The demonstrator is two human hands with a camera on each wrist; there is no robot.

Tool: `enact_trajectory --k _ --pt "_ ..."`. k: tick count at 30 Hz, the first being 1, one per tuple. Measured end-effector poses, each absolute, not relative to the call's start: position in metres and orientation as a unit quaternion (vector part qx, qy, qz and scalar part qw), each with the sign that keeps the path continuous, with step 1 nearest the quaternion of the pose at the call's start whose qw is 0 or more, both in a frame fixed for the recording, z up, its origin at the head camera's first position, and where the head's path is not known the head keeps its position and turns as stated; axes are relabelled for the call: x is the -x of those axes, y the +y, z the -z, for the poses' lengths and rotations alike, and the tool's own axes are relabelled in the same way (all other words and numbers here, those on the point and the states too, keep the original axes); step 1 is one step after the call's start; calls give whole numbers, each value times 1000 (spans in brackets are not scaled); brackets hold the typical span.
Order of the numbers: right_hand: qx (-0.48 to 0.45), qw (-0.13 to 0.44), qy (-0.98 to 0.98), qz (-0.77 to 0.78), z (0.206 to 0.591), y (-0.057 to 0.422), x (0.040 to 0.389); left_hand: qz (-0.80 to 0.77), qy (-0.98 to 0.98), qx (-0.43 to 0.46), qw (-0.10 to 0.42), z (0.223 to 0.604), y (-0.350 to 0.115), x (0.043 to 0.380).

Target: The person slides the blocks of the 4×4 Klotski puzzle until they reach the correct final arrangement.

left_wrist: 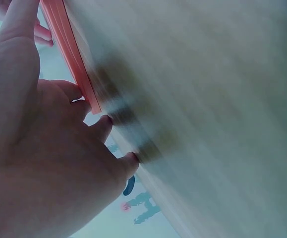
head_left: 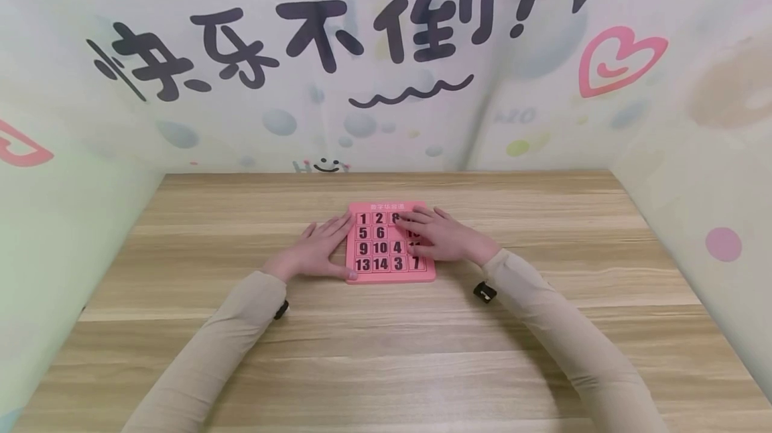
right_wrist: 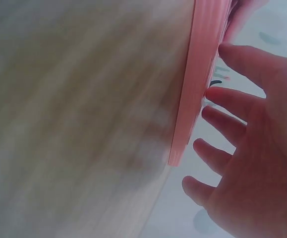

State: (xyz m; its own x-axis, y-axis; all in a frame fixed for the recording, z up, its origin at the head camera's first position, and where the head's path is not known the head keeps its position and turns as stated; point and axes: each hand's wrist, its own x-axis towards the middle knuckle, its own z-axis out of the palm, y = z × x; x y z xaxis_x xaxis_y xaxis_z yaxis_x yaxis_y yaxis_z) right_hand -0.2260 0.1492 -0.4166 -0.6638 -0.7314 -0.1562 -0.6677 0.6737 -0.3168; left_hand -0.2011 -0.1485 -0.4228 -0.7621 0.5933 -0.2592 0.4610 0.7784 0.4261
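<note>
A pink sliding number puzzle [head_left: 391,277] lies flat on the wooden table [head_left: 386,346], its dark-numbered tiles facing up. Among the readable tiles are 1, 2, 5, 6, 9, 10, 13 and 14; a gap shows just right of the 6. My left hand [head_left: 316,249] rests along the puzzle's left edge, fingers extended and thumb at the near left corner. Over the right-hand columns spreads my right hand [head_left: 449,237], fingertips at the 8 tile and the tiles below, hiding part of the right column. In the right wrist view, its fingers reach over the pink frame [right_wrist: 195,89].
Behind the table hangs a pale wall covering [head_left: 386,131] with large dark characters and a pink heart. A dark wrist device [head_left: 484,291] shows by the right sleeve and another [head_left: 281,310] by the left. Wood surface surrounds the puzzle.
</note>
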Motion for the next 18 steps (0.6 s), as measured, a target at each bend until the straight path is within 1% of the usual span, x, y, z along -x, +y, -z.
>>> enact_trajectory --k 8,18 --pt "406 124 897 122 413 152 217 -176 922 -289 190 424 -150 201" --pt "425 136 888 109 409 155 201 -174 923 -286 189 427 -150 202"
